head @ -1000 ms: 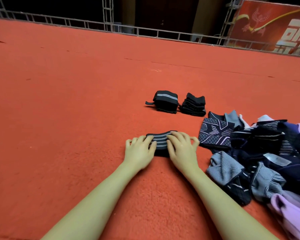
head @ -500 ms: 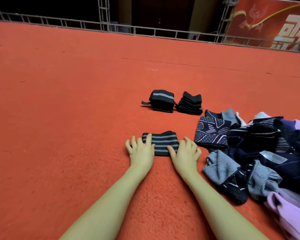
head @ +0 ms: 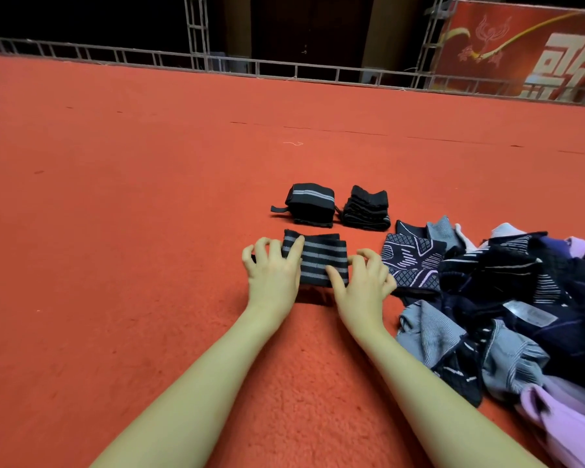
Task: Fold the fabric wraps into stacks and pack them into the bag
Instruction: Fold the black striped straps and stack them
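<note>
A folded black wrap with grey stripes [head: 321, 261] is held between my two hands, just above the red carpet, with a shadow under it. My left hand [head: 273, 275] grips its left end, thumb across the top. My right hand [head: 363, 287] pinches its right end with curled fingers. Beyond it stand two folded stacks: a black one with a grey stripe and a loose strap [head: 310, 205], and a plain black one [head: 367, 207]. No bag is in view.
A loose pile of dark, grey and lilac fabric pieces [head: 520, 298] covers the carpet to the right. Wide red carpet [head: 132, 231] spreads left and ahead. A metal truss rail [head: 284, 67] and a red banner [head: 520, 45] close the far edge.
Both hands went from resting flat beside the striped wrap to gripping its ends. The wrap has moved away from me, closer to the two stacks.
</note>
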A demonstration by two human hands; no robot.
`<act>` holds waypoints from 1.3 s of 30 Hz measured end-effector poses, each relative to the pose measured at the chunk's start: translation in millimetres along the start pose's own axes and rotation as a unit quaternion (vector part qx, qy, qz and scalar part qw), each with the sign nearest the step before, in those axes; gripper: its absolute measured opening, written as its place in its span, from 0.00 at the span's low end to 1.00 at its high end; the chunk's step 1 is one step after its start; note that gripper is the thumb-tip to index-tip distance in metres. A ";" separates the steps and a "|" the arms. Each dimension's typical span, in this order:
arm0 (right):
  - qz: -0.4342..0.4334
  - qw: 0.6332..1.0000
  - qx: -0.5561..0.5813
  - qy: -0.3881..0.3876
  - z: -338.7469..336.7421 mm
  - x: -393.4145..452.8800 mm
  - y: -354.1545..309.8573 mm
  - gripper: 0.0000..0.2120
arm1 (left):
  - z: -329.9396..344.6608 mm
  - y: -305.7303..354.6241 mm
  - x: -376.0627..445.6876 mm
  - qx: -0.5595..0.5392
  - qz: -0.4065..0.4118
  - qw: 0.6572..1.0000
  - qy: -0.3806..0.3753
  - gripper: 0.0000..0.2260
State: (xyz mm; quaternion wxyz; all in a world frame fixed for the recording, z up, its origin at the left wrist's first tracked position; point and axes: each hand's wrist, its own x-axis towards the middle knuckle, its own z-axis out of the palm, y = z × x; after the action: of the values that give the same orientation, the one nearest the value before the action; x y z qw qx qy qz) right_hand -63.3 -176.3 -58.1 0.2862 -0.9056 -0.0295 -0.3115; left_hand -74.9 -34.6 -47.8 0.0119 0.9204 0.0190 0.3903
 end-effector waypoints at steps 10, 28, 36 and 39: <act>-0.035 0.999 -0.034 0.013 28.8 124.5 -14.6 0.16 | 36.9 -15.9 129.0 -0.077 -0.013 0.994 -0.073 0.17; -0.147 0.959 -0.238 -0.041 147.4 223.4 44.2 0.16 | 190.6 -29.7 211.3 -0.044 0.027 0.953 -0.299 0.19; -0.172 0.935 -0.257 -0.172 144.5 203.7 51.6 0.29 | 181.9 -32.5 192.5 0.001 0.139 0.952 -0.272 0.23; -0.156 0.926 -0.264 -0.221 142.1 201.2 52.1 0.25 | 182.4 -29.2 192.9 -0.030 0.102 0.942 -0.319 0.23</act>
State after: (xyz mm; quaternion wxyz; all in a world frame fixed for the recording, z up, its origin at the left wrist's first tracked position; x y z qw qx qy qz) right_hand 188.4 -168.6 -58.5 -0.0289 -0.9783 -0.1491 -0.1408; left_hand 189.4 1.9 -37.1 0.0053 0.9928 -0.0919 0.0761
